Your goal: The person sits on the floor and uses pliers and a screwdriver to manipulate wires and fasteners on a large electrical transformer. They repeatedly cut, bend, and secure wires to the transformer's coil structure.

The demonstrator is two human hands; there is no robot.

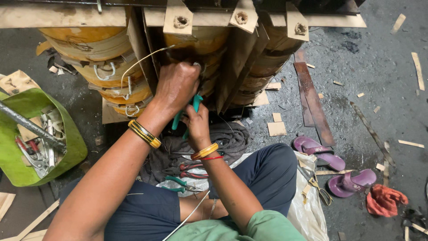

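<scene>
My left hand [177, 85] reaches into the gap between the large yellow-brown wound coils [111, 67] of a transformer, fingers closed near a thin pale wire [138, 60] that arcs out of the winding. My right hand [196, 122] sits just below it, gripping green-handled pliers [187, 111] that point up into the same gap. Both wrists wear yellow bangles. What the plier jaws hold is hidden behind my left hand.
A green bag [67, 147] of hand tools sits at left. More pliers [189, 172] lie on a dark cloth [232, 138] at my crossed legs. Purple sandals [330, 167], an orange rag [385, 200] and wood scraps lie on the wet floor at right.
</scene>
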